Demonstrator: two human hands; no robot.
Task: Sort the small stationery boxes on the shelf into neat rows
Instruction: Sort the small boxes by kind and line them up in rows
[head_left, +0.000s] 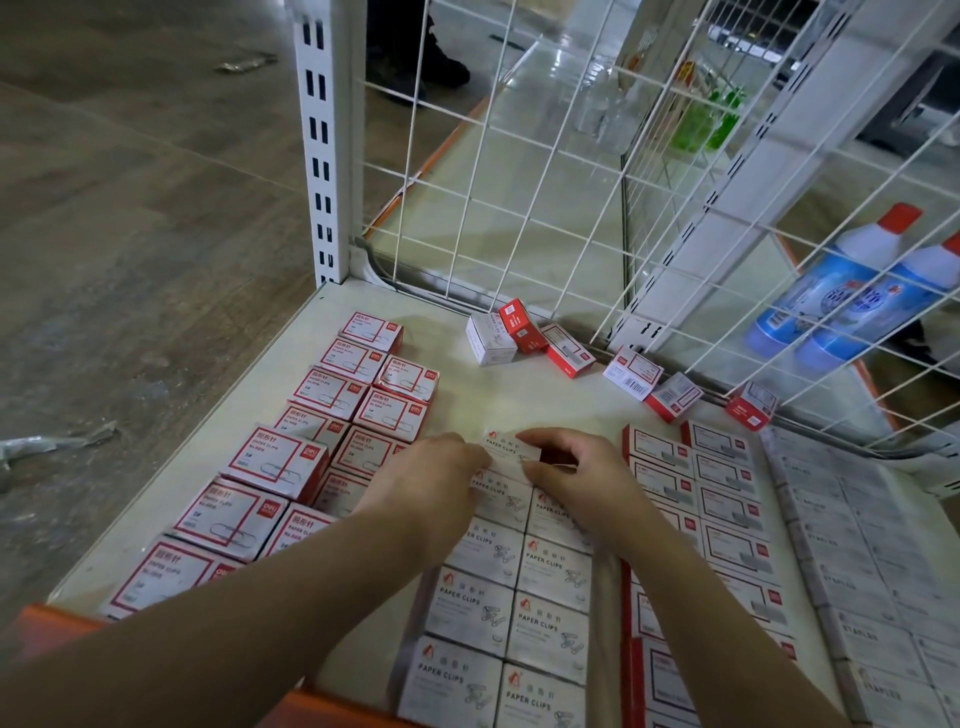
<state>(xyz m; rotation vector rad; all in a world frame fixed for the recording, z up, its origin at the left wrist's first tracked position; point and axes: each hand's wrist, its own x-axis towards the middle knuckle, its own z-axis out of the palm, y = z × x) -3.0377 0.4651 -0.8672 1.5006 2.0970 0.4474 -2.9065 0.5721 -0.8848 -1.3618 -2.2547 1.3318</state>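
Both hands meet at the middle of the white shelf (483, 395). My left hand (434, 473) and my right hand (569, 467) together pinch a white paper-clip box (506, 446) at the far end of two rows of white paper-clip boxes (498, 613). Red-framed clip boxes (311, 441) lie in rows on the left. More red-and-white boxes (722, 499) form rows on the right. Several loose boxes (519, 332) lie scattered along the back wire grid, some tipped on their sides.
A white wire grid (519, 171) closes the back of the shelf, with a slotted upright post (322, 145) at the left corner. Blue bottles with red caps (841, 296) lie behind the grid at right. Grey staple boxes (872, 571) fill the far right. The orange shelf edge (57, 623) runs along the front.
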